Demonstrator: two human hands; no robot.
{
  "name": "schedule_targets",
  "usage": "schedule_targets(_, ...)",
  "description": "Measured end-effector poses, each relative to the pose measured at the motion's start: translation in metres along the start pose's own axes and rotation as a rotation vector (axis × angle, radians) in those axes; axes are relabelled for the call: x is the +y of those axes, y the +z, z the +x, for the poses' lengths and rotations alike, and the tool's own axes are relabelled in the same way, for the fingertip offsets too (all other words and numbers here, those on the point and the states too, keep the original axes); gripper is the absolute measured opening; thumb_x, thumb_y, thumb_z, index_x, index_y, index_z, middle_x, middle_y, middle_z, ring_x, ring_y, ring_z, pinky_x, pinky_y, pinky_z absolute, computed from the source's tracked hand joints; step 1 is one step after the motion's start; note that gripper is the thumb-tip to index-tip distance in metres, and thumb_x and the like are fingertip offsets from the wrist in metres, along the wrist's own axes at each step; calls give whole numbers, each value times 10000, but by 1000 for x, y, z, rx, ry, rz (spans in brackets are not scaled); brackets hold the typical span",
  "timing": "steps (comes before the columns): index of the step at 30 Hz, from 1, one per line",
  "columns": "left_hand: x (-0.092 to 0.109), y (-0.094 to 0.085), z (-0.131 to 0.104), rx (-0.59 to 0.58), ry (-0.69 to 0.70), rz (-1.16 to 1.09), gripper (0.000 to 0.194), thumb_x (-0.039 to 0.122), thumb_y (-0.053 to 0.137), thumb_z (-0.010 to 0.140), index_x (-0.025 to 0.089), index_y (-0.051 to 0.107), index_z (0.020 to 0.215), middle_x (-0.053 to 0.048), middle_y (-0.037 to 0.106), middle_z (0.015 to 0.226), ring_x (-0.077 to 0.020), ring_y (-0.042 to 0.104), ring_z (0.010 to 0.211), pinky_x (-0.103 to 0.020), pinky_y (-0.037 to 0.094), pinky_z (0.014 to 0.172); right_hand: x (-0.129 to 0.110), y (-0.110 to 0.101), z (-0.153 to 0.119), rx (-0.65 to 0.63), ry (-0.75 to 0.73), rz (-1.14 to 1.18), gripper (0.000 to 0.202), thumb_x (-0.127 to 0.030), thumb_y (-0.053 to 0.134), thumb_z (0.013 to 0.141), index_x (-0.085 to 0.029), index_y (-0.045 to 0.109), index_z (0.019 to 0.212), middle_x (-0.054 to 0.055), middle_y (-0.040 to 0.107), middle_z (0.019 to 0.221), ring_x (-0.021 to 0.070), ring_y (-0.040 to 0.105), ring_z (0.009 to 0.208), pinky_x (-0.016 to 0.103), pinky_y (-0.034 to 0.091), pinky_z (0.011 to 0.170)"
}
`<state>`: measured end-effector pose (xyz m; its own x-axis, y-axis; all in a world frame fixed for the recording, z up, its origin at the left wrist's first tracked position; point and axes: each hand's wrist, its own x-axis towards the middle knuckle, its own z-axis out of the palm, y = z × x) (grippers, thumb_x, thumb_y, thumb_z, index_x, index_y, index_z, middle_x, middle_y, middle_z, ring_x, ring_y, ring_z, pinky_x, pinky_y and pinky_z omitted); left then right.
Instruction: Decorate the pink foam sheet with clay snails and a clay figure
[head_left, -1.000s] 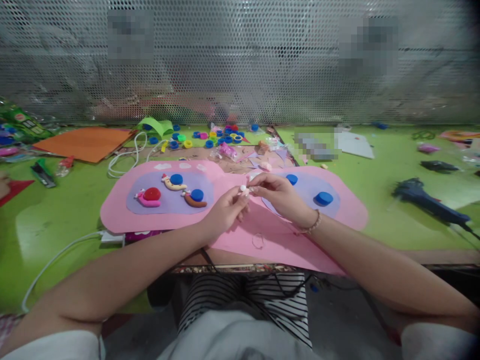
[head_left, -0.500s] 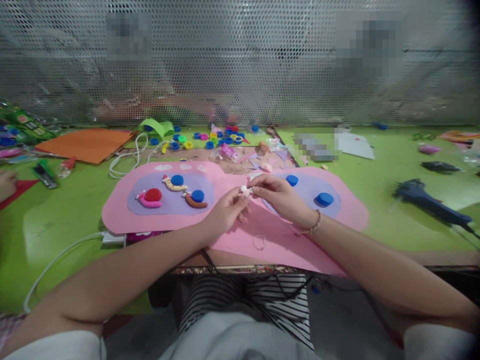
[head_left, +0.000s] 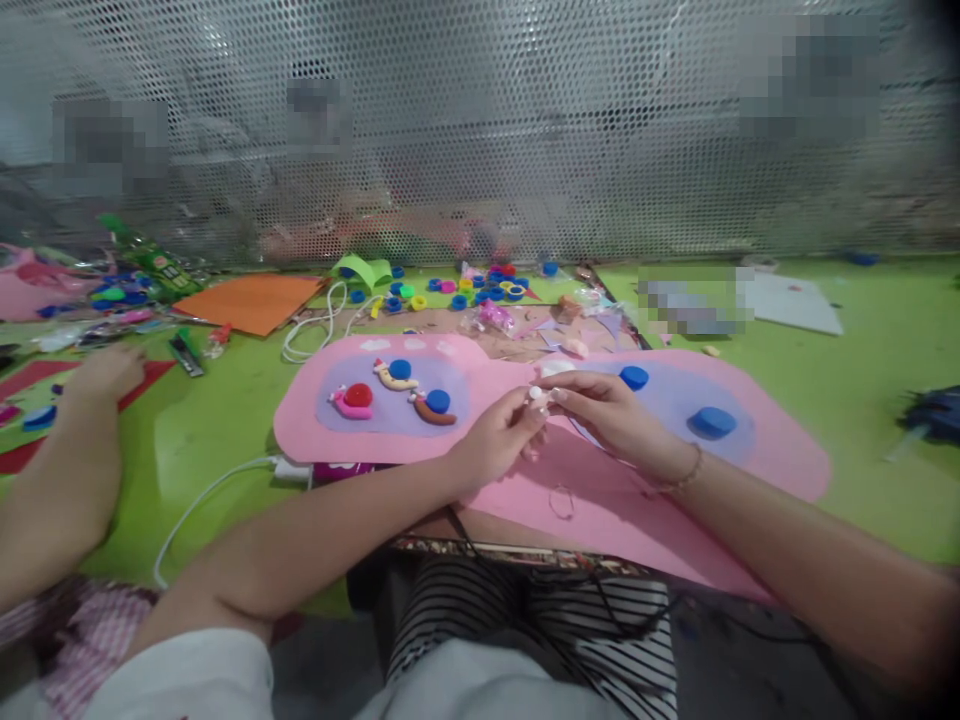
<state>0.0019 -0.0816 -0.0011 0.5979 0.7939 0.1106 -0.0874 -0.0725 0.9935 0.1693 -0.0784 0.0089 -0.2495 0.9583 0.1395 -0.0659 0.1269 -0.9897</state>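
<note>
Over the middle of a pink paper cutout point(head_left: 300, 410), my left hand point(head_left: 499, 440) pinches a small white lump of clay point(head_left: 535, 393) between thumb and finger. My right hand point(head_left: 607, 415) meets it from the other side, its fingertips closed on the white bit too. Lilac paper point(head_left: 345, 368) covers the left part of the cutout. On it lie three clay snails: a pink snail point(head_left: 352, 402) with a red cap, a cream snail point(head_left: 394, 376) and a brown snail point(head_left: 435, 408) with blue caps. Two blue bottle caps point(head_left: 712, 422) sit on the right part.
Loose bottle caps point(head_left: 457, 300) and paper scraps lie behind the cutout. Orange paper point(head_left: 251, 302), a white cable point(head_left: 217, 478) and another person's arm point(head_left: 90, 430) are at left. A dark glue gun point(head_left: 934, 412) lies at right. A perforated metal screen point(head_left: 480, 130) rises behind.
The view has swung left, so the table things appear further right. More of the other person's arm shows at left. My hands keep nearly the same pinch on the white clay.
</note>
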Motion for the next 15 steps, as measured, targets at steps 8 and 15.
schedule_targets(8, 1, 0, -1, 10, -2, 24, 393, 478, 404, 837, 145, 458, 1039, 19, 499, 676, -53, 460, 496, -206, 396, 504, -1, -1, 0, 31, -5, -56, 244, -360, 696, 679, -207, 705, 869, 48, 688, 816, 157, 629, 740, 355, 522, 746)
schedule_targets(15, 2, 1, 0, 34, -9, 22, 353, 465, 396, 847, 153, 467, 995, 23, 490, 673, -52, 452, 500, -200, 382, 502, -6, 1, -2, 38, 4, -54, 243, -358, 694, 680, -203, 710, 866, 34, 682, 800, 128, 617, 708, 316, 515, 734)
